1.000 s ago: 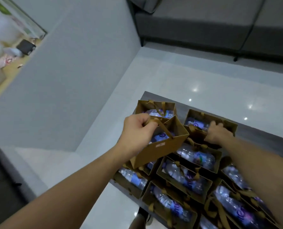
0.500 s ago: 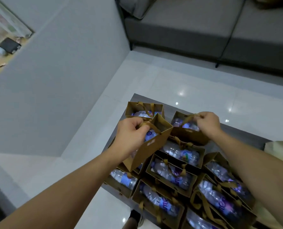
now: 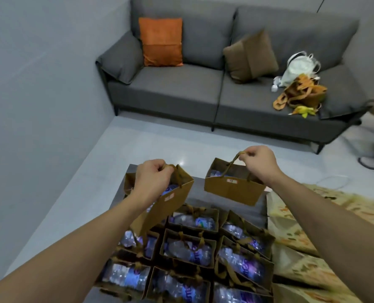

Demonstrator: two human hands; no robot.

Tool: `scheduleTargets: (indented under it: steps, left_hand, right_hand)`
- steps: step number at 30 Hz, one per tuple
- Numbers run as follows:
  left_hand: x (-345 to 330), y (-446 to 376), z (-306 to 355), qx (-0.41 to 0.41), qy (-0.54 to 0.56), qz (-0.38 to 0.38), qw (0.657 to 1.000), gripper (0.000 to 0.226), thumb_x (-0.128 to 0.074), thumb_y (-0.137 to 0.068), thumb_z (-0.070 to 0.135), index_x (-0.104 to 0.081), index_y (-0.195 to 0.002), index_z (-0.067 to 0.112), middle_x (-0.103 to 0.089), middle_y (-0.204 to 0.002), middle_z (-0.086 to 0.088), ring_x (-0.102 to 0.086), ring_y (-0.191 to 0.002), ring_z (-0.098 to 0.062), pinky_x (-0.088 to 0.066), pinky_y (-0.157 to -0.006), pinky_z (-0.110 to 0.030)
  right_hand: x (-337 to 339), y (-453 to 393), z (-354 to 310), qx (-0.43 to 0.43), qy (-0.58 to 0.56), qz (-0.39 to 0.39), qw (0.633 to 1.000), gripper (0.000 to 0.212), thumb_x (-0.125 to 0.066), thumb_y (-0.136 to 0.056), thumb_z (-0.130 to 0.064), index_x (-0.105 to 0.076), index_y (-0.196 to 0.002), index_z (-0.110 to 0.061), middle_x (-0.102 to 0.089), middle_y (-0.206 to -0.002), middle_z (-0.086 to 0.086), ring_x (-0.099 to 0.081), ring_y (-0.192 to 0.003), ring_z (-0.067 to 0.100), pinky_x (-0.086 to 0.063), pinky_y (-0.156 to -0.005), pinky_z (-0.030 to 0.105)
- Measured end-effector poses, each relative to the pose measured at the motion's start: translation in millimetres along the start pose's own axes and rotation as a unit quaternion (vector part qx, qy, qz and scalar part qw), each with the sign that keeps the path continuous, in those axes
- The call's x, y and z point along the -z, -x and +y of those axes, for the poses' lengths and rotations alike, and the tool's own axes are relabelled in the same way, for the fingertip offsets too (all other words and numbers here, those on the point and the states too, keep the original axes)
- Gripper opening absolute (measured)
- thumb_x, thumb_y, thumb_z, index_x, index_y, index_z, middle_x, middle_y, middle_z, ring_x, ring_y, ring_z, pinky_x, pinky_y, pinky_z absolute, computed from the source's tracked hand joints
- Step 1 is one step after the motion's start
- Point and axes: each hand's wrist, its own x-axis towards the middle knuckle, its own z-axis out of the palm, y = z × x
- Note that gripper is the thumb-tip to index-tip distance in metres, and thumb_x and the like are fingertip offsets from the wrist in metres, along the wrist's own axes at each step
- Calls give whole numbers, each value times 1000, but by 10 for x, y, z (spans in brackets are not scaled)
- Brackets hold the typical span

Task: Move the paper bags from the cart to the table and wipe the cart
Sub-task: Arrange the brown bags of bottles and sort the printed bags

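1. Under the left hand [image 3: 154,177], fingers curled tight round a ribbon handle, hangs a tilted paper bag [image 3: 166,206].
2. Beside it, the right hand [image 3: 259,162] pinches the handle of a second bag [image 3: 234,190], lifted clear.
3. Below both, more bags [image 3: 189,248] with water bottles [image 3: 187,252] crowd the grey cart [image 3: 195,199].
4. Beyond stands a sofa [image 3: 181,84].

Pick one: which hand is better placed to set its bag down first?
Probably right. The right hand holds its bag level, clear of the rest; the left hand holds a tilted bag over the packed bags.
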Motion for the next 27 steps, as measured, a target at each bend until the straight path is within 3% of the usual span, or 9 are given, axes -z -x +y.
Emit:
scheduleTargets:
  steps: [2,6,12,17,22,27]
  left_hand:
    - [-29,-46,143,-13,5,-16,1000,34,-61,-89,17,-49,-64,-2,-43,-55,-3,-42,-53,-12,-38,-51,-29]
    - [-134,-147,442,-85,-69,-59,992,30,-61,-96,21,-61,-67,11,-58,-63,0,-56,-63,-10,-38,-51,-16]
    - [-491,-498,658,-140,-152,-107,973,20,-67,-97,30,-70,-79,22,-67,-79,7,-63,-76,-13,-45,-58,-19]
    - [-989,-882,525,-172,-269,-163,933,21,-58,-100,22,-77,-107,27,-73,-104,8,-62,-93,-13,-46,-76,-25]
    - [-1433,-1161,305,-147,-296,-206,921,23,-55,-99,14,-77,-103,20,-67,-90,7,-61,-87,-14,-48,-74,-28]
    - [-1676,-1374,-40,-127,-318,-251,905,22,-57,-98,14,-78,-99,21,-73,-93,1,-63,-85,-16,-52,-78,-29]
  right_hand:
    - [236,51,-28,-9,18,29,999,17,-61,-98,-22,-73,-88,-14,-66,-76,2,-59,-73,21,-43,-61,30]
    - [534,80,1,-14,77,73,994,17,-55,-101,-25,-65,-90,-16,-61,-73,0,-56,-69,17,-34,-53,28]
    - [522,-4,325,-32,147,99,984,19,-48,-103,-26,-63,-100,-15,-63,-88,5,-57,-84,24,-43,-68,33]
    - [400,-172,821,-55,182,62,980,23,-49,-102,-29,-67,-104,-14,-68,-93,6,-61,-86,26,-53,-74,38]
    - [221,-292,1236,-74,214,6,974,25,-48,-101,-28,-69,-103,-15,-71,-96,12,-61,-92,32,-53,-75,38]
    - [33,-437,1527,-63,214,-45,974,22,-50,-98,-24,-71,-101,-16,-70,-90,9,-59,-94,31,-49,-73,36]
